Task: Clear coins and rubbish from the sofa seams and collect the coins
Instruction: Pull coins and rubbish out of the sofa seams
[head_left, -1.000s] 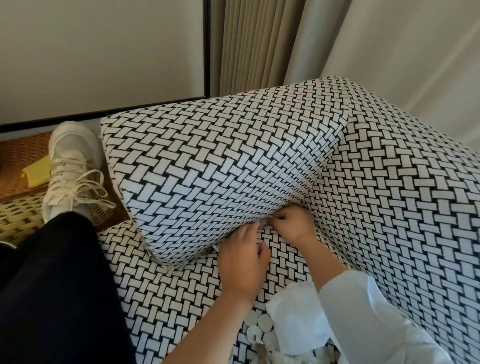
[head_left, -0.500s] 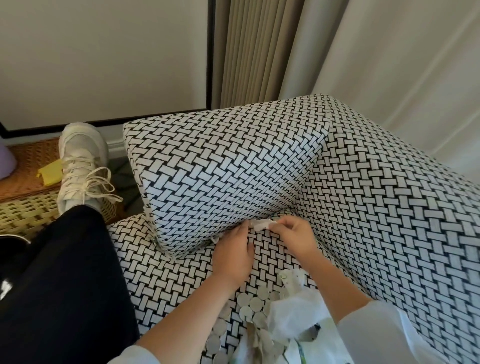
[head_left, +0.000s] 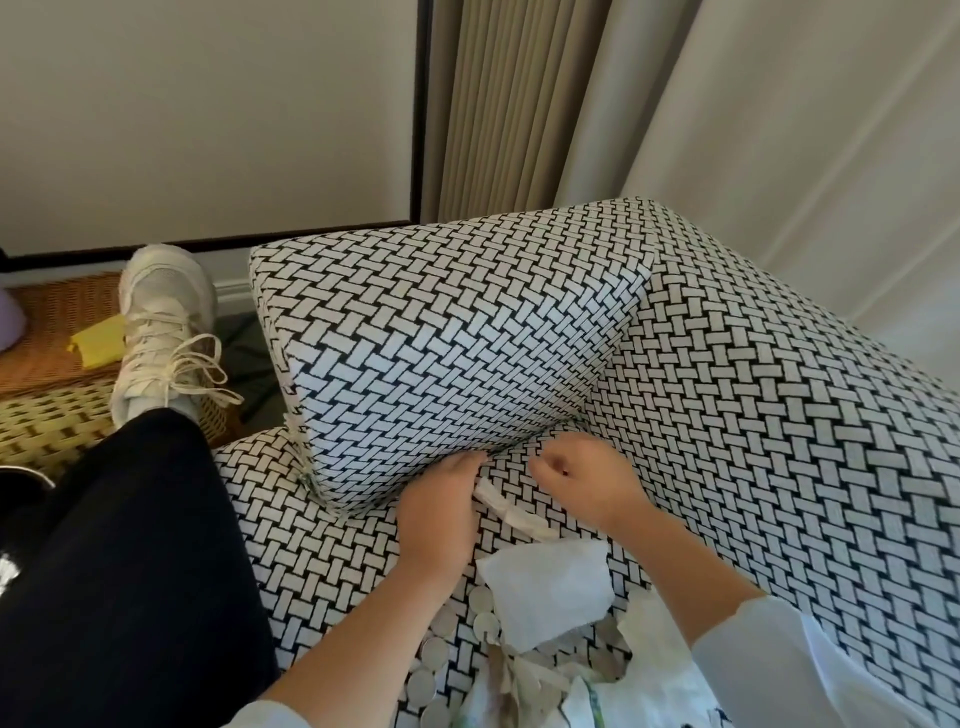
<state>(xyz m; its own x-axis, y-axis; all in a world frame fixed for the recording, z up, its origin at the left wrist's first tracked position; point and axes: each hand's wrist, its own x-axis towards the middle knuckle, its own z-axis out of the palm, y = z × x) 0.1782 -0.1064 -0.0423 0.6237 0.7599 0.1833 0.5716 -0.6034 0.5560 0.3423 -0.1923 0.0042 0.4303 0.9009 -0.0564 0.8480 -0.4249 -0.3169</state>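
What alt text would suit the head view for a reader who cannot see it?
Two bare hands work at the seam of a black-and-white woven-pattern sofa: the left hand pinches a crumpled white paper strip beside the curled, empty right hand. Round silver coins and white tissue scraps are piled on the seat nearer the camera.

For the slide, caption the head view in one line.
Both hands work a paper scrap at the sofa seam; coins lie nearby.

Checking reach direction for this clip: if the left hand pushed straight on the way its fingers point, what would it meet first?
Likely the seam under the patterned cushion: the left hand has its fingertips already at that crease, beside the twisted paper scrap. Depth is unclear.
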